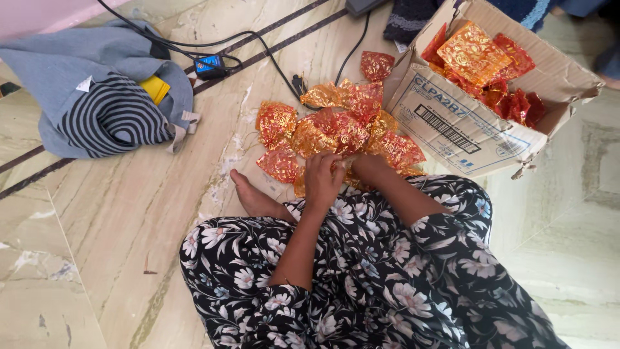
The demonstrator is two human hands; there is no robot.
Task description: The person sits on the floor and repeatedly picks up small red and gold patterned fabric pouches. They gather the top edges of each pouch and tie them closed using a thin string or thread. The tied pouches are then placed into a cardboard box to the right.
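Our left hand (323, 178) curls its fingers around a crinkled, shiny red-and-gold foil pouch (341, 165) at the near edge of the pile of pouches (336, 129). Our right hand (369, 169) lies just beside those fingers, its own tucked under foil; we cannot tell their grip.

2 forearms forward, left hand (321, 181) and right hand (368, 169) side by side.
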